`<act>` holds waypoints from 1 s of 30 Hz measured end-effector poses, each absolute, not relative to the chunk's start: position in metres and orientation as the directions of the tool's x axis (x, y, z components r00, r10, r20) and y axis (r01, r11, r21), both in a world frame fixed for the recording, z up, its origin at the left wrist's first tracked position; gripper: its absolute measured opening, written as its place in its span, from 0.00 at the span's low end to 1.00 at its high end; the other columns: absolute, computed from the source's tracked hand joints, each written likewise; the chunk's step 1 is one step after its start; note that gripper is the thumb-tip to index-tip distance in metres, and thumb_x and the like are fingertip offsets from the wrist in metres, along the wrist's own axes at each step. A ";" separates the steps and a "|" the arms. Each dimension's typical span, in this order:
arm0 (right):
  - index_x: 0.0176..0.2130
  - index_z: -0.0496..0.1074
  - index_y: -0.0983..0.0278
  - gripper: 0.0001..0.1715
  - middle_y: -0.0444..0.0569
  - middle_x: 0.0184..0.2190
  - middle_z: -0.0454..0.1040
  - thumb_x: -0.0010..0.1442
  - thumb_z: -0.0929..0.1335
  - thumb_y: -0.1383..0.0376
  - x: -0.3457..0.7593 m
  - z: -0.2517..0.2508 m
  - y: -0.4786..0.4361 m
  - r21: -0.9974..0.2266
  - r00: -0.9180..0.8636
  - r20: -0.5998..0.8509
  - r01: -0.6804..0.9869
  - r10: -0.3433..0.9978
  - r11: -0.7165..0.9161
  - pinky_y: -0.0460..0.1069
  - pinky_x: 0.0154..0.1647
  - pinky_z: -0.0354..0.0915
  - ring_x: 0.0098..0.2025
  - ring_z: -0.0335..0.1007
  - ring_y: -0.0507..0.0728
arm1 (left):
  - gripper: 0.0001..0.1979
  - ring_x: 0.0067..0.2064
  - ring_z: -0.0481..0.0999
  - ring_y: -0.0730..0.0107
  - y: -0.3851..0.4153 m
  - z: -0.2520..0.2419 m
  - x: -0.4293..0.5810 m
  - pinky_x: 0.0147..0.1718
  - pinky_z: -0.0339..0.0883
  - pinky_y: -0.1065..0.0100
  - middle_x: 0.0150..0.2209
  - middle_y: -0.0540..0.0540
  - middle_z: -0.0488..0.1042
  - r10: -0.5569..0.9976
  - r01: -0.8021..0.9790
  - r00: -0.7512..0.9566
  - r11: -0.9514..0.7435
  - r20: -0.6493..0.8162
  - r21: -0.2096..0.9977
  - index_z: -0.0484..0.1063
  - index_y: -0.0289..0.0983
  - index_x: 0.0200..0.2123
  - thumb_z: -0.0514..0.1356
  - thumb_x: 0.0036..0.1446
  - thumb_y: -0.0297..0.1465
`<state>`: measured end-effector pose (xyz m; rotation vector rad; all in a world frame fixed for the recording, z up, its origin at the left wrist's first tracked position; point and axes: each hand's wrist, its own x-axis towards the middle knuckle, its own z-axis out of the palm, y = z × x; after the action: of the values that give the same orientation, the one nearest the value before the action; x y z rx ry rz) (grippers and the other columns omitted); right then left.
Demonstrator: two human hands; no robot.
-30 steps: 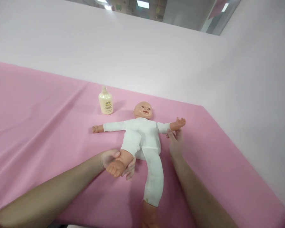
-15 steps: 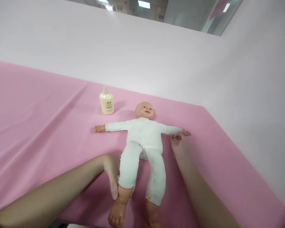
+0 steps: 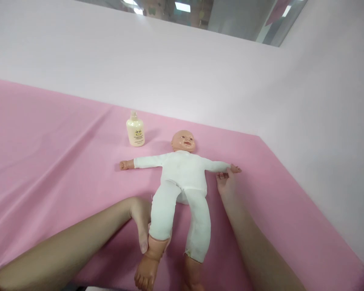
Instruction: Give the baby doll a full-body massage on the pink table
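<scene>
A baby doll (image 3: 183,171) in a white body lies on its back, head away from me and arms spread wide. My left hand (image 3: 140,222) is wrapped round the doll's lower leg on the left, its thumb along the ankle and the other fingers hidden behind the leg. That leg looks slightly raised. At the doll's outstretched arm on the right, my right hand (image 3: 226,184) has its fingers curled in, gripping near the wrist; part of the grip is hard to see.
A pale yellow pump bottle (image 3: 136,131) stands upright behind the doll's left-side arm. Pink cloth (image 3: 63,153) with a few creases covers the surface. A white wall (image 3: 170,76) rises behind and to the right, with a window (image 3: 197,18) at the top.
The doll's foot in my left hand has shifted slightly left and down. My right hand keeps its place at the doll's wrist. The view has moved a little.
</scene>
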<state>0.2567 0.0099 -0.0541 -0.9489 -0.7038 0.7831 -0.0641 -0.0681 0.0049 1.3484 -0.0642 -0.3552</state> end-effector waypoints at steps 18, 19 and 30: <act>0.57 0.68 0.58 0.22 0.55 0.54 0.71 0.64 0.67 0.63 0.187 -0.019 -0.047 -0.700 0.000 0.611 0.467 0.792 0.540 0.54 0.48 0.73 0.51 0.72 0.58 | 0.25 0.34 0.66 0.63 -0.063 -0.029 -0.077 0.43 0.72 0.43 0.29 0.47 0.65 0.303 -0.288 0.948 0.685 0.098 0.669 0.69 0.34 0.35 0.61 0.50 0.52; 0.57 0.68 0.58 0.21 0.54 0.54 0.70 0.64 0.67 0.64 0.186 -0.018 -0.048 -0.664 -0.029 0.627 0.503 0.779 0.553 0.54 0.47 0.73 0.50 0.73 0.57 | 0.25 0.34 0.65 0.63 -0.061 -0.029 -0.076 0.42 0.72 0.44 0.28 0.47 0.65 0.319 -0.302 0.943 0.693 0.097 0.655 0.69 0.34 0.35 0.60 0.51 0.52; 0.59 0.68 0.51 0.26 0.51 0.55 0.70 0.65 0.63 0.70 0.181 -0.009 -0.055 -0.434 -0.296 0.636 0.627 0.713 0.647 0.57 0.58 0.72 0.59 0.69 0.60 | 0.25 0.32 0.65 0.65 -0.057 -0.027 -0.072 0.35 0.71 0.60 0.25 0.49 0.63 0.494 -0.402 0.869 0.685 0.019 0.607 0.69 0.33 0.33 0.58 0.52 0.52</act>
<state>0.1811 -0.0549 -0.0092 -1.0443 -2.0114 0.1281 -0.0724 -0.0574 -0.0269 0.6430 0.1506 0.5039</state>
